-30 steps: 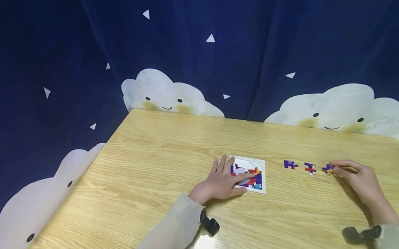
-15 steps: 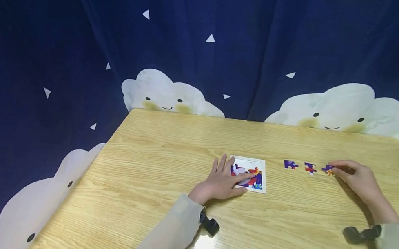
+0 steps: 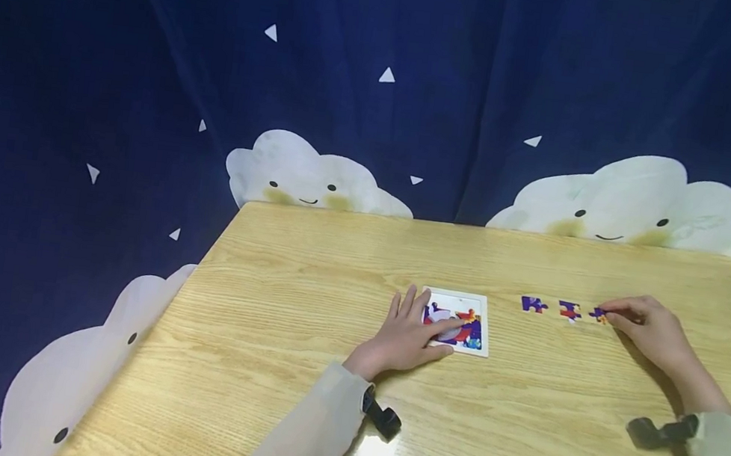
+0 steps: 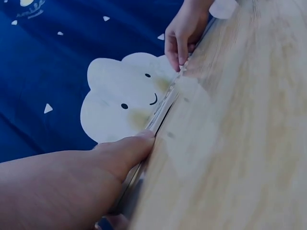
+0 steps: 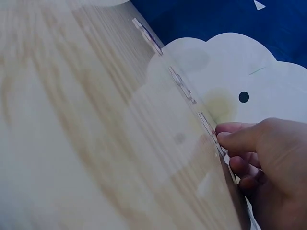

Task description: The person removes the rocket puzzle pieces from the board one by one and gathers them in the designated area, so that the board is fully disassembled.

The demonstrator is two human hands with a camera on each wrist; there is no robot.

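My left hand (image 3: 403, 338) lies with fingers spread on a small white-framed jigsaw puzzle (image 3: 473, 349), partly covering its purple, red and grey picture. The upper part of the frame's inside shows white. In the left wrist view my thumb (image 4: 139, 141) rests along the frame's edge. Farther right, my right hand (image 3: 654, 332) pinches the right side of a purple and yellow puzzle piece (image 3: 598, 315) at table level, thumb and index finger at its edge. Left of it lie two more pieces, a purple and red one (image 3: 570, 310) and a mostly purple one (image 3: 533, 305).
Everything sits on a wood-grain table (image 3: 307, 266). Behind it hangs a dark blue curtain (image 3: 327, 88) with white triangles and smiling clouds. A black wrist camera (image 3: 384, 420) is strapped over the left sleeve, another wrist camera (image 3: 650, 433) at the right one.
The head view has shifted very slightly. My right fingers and the piece at them have moved a touch, the piece a little to the left. My left hand keeps its place on the puzzle.
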